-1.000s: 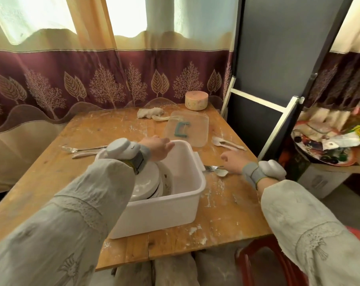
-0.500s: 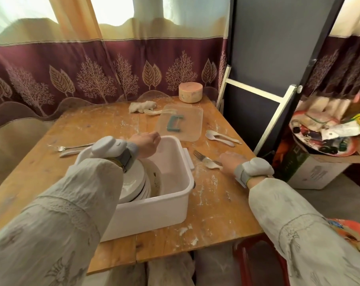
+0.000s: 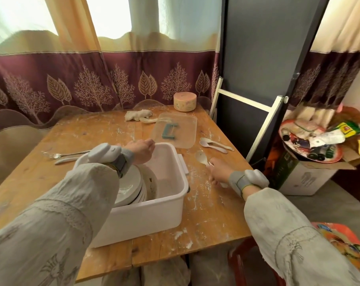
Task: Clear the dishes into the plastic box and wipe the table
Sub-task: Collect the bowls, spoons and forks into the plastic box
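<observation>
The white spoon [image 3: 201, 157] at the centre right of the frame is now pinched by the fingers of the right hand [image 3: 218, 172]; half a second ago the hand was only beside it, and the fork that lay there cannot be made out now. The left hand [image 3: 141, 150] is kept on the far rim of the plastic box [image 3: 154, 211], fingers curled, what they grip cannot be told. Plates [image 3: 129, 184] are already stacked inside, so cutlery is judged the present step; the table [image 3: 206, 215] is not yet wiped

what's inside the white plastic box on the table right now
Inside the white rectangular plastic box, a stack of white ceramic plates leans at its left side. The person's left sleeve covers the rest of the stack.
</observation>
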The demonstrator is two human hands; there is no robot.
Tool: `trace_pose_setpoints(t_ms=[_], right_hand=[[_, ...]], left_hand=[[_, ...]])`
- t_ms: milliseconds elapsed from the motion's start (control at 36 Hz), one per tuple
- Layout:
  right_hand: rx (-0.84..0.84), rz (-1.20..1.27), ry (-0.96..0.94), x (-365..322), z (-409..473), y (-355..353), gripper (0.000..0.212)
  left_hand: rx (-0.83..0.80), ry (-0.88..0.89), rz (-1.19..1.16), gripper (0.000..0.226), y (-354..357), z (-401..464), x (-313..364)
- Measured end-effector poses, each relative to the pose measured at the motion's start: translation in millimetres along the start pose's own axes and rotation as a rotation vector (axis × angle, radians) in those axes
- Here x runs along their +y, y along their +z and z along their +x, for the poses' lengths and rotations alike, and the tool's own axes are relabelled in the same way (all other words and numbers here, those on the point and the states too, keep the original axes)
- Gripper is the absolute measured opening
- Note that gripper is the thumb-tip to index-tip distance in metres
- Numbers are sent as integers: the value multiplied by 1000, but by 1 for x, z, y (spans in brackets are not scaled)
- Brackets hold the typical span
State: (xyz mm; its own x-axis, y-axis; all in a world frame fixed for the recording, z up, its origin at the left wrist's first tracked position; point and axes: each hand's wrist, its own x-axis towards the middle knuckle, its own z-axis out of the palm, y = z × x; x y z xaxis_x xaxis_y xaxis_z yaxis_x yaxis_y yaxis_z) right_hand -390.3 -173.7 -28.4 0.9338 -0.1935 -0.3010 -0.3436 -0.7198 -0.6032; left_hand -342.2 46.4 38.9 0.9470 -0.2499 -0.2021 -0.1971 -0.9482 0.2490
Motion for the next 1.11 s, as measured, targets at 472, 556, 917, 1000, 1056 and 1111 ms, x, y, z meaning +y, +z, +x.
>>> trace_pose_setpoints(t_ms=[472, 556, 917, 1000, 1056, 1111], right_hand=[[28, 1026, -269, -113, -25, -12, 26], [106, 1012, -220, -119, -21, -10, 29], [51, 1065, -163, -136, -26, 1, 10], [119, 1031, -158, -132, -22, 1, 9], [146, 1024, -173, -128, -20, 0, 17], [180, 1035, -182, -123, -19, -4, 23]], left_hand=[[110, 109, -687, 29, -27, -23, 23], [145, 106, -727, 25, -26, -26, 19], [203, 144, -880, 25, -28, -35, 18], [160, 96, -869, 23, -27, -35, 14], [106, 53, -836, 20, -25, -34, 9], [28, 17, -753, 19, -23, -33, 4]])
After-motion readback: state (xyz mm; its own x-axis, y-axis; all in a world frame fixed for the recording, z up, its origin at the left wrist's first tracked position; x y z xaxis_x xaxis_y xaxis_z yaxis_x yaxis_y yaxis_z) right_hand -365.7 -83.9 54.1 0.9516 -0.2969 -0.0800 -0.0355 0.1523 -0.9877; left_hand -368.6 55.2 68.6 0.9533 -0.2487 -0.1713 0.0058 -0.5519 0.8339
